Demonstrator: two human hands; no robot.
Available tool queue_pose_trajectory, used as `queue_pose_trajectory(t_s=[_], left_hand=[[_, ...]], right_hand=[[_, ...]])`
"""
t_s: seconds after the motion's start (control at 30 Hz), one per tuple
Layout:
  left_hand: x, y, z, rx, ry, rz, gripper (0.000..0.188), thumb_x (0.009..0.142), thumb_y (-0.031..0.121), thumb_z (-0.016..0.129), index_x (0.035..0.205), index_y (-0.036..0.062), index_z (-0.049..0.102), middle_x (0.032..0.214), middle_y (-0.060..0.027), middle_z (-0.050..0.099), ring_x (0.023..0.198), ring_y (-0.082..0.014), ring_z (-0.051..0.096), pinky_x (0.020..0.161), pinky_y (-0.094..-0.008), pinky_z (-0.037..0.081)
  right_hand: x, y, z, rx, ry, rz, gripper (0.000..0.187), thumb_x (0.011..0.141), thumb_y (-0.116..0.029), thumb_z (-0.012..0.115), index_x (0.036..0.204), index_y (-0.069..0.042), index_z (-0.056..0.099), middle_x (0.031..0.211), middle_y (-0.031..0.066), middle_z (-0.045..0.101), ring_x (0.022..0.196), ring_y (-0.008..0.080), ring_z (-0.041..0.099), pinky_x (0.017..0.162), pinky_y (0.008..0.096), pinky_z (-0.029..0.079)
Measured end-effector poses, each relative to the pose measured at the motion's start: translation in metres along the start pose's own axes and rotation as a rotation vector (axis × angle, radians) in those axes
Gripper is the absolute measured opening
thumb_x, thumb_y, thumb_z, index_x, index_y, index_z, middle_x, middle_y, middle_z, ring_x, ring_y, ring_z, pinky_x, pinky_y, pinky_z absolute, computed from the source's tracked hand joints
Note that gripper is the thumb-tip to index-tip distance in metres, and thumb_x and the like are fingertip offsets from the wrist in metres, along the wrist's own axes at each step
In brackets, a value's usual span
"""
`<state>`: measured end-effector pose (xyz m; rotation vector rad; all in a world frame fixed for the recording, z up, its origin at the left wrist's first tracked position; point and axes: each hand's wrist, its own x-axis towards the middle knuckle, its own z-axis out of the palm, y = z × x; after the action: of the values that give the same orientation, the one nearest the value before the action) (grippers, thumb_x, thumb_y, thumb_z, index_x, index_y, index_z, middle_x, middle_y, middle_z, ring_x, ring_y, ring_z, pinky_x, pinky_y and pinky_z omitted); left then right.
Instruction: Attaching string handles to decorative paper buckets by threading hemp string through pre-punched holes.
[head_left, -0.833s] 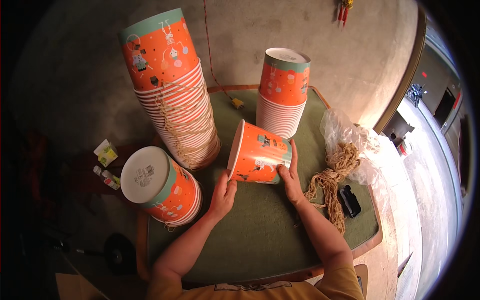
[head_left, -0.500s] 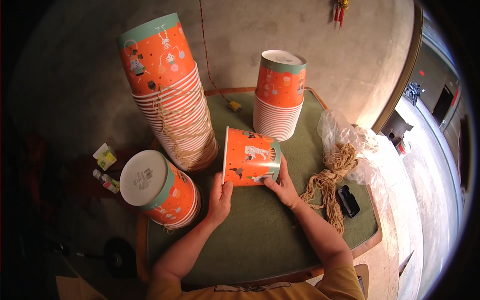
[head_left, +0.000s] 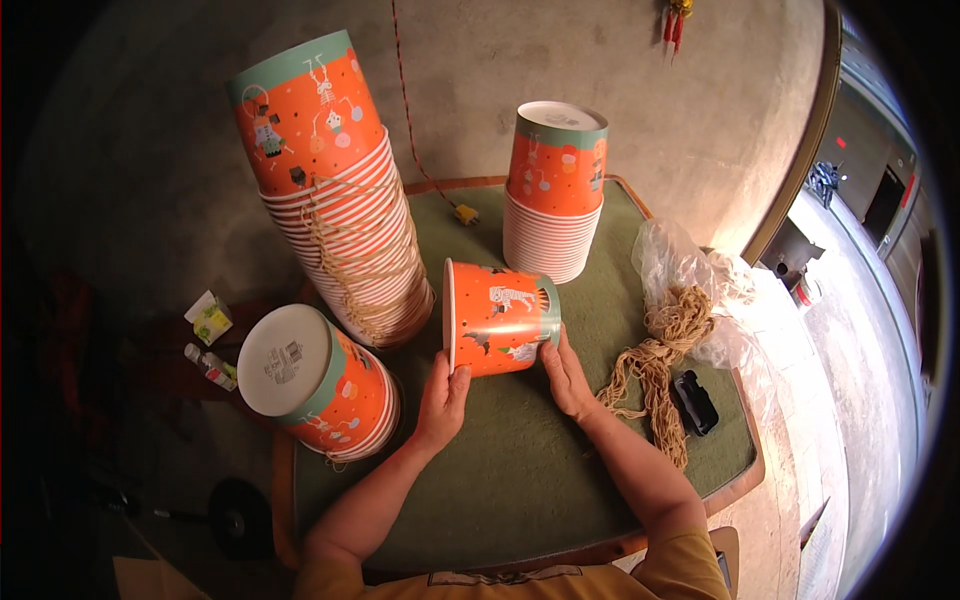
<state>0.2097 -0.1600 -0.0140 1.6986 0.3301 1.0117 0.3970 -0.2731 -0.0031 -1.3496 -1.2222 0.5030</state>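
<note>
An orange paper bucket [head_left: 500, 318] with a teal band and cartoon figures lies on its side between my hands, above the green tabletop. My left hand [head_left: 443, 400] grips it at the white rim, thumb in front. At the teal base end, my right hand [head_left: 567, 378] holds the other side, its fingers partly hidden behind the bucket. Beyond my left hand leans a tall stack of the same buckets [head_left: 335, 200], upside down and wound with twine. A shorter upside-down stack [head_left: 325, 385] stands nearer on the left. Another upside-down stack [head_left: 556, 190] is at the back right.
On the right of the green table [head_left: 480, 480] lie a bundle of tan twine [head_left: 655, 380], a black open case [head_left: 696, 403] and a clear plastic bag [head_left: 670, 265]. A yellow plug [head_left: 466, 214] on a twisted cord rests near the wall. Left of the table sits a small bottle [head_left: 210, 365].
The bucket has turned a little and its rim end has shifted slightly left. My right thumb has moved from the bucket's printed side to its base edge. The stacks stay put.
</note>
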Motion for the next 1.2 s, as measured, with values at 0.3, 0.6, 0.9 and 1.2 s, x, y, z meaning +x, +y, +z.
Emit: queue_pose_trajectory(t_s=[0.3,0.6,0.9,1.2], left_hand=[[0.01,-0.023,-0.011,0.281,-0.091,0.142,0.025,0.099,0.017,0.054,0.118,0.0007,0.052,0.108,-0.0133,0.055,0.101,-0.0288,0.053,0.091,-0.0382,0.041],[0.008,-0.021,-0.009,0.308,-0.062,0.142,0.032,0.098,0.014,0.057,0.127,0.0018,0.051,0.12,-0.0141,0.057,0.113,-0.0295,0.053,0.098,-0.0381,0.041],[0.007,0.006,-0.004,-0.076,-0.059,-0.017,0.037,0.104,0.02,0.049,0.135,-0.0003,0.043,0.122,-0.0076,0.055,0.112,-0.0132,0.049,0.097,-0.0285,0.04],[0.008,0.001,-0.002,-0.096,-0.054,-0.019,0.032,0.103,0.019,0.051,0.129,-0.0002,0.047,0.114,-0.0061,0.057,0.107,-0.0127,0.051,0.094,-0.028,0.041]], right_hand=[[0.001,0.011,0.003,0.168,0.145,0.058,0.065,0.106,-0.04,0.034,0.152,0.002,0.018,0.154,0.0167,0.031,0.144,0.0253,0.025,0.116,0.0343,0.019],[0.002,0.008,-0.002,0.225,0.137,0.034,0.063,0.105,-0.035,0.04,0.152,0.002,0.02,0.153,0.0158,0.032,0.143,0.0234,0.027,0.116,0.0335,0.02],[0.002,0.005,0.003,0.061,0.106,-0.021,0.056,0.096,-0.022,0.061,0.143,-0.001,0.037,0.137,0.0142,0.05,0.116,0.0217,0.056,0.099,0.0368,0.045],[0.002,0.013,0.005,0.038,0.162,-0.018,0.031,0.098,-0.02,0.06,0.119,-0.001,0.047,0.131,0.0122,0.053,0.109,0.018,0.057,0.093,0.0341,0.048]])
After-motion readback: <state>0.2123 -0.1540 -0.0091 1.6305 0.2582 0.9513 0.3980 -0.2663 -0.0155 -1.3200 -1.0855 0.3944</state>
